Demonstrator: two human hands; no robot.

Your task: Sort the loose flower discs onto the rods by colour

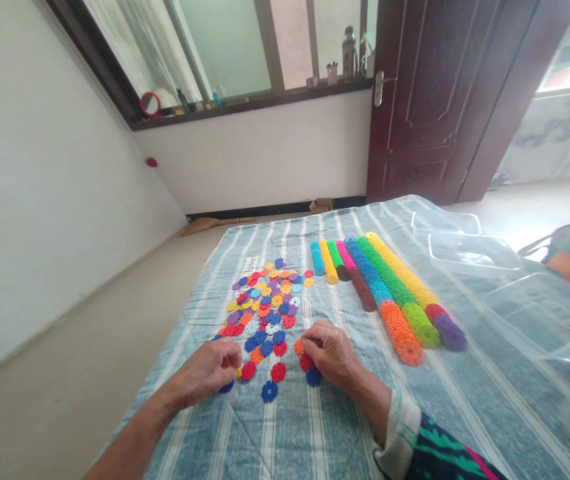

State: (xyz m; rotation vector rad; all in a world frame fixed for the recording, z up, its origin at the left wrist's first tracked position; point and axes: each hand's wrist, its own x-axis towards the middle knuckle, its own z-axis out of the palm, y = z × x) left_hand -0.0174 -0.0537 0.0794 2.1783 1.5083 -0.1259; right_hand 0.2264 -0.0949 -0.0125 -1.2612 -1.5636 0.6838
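Note:
Many notched plastic interlocking discs in mixed colours lie in a loose spread (265,309) on the striped cloth. My left hand (211,367) is closed at the near left of the spread, fingers curled. A yellow disc (238,374) shows partly at its fingertips, and a blue disc (226,387) lies beneath. To the right, my right hand (332,350) pinches the edge of an orange disc (299,346). A red disc (306,362) and a dark blue disc (314,377) show below those fingers. Between the hands lie a red disc (279,372) and a blue disc (269,391).
Long rows of stacked discs (389,287), sorted by colour, lie right of the loose ones. Clear plastic containers (475,252) stand along the right side. A small paper label (252,263) lies at the far left. Beyond the striped cloth (245,440) are a wall and door (425,93).

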